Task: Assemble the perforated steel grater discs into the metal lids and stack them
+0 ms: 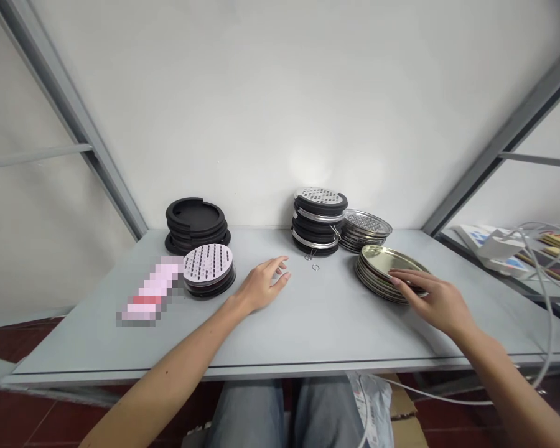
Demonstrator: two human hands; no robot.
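The stack of round metal plates (377, 283) is located on the right part of the table (303, 336), at 10 o'clock from the right hand (443, 303) and 3 o'clock from the left hand (260, 287); the right hand is nearer. The plates are circular, with no long axis. Right hand: fingers extended over the near-right rim of the top plate (387, 259); grip closure cannot be determined. Left hand: half open, thumb separated from fingers, empty. A perforated disc (208, 262) tops a low stack at 10 o'clock from the left hand. Markings: the pink strip (155, 287) is pixelated; print on the plastic package (376, 414) is illegible. No brand is readable.
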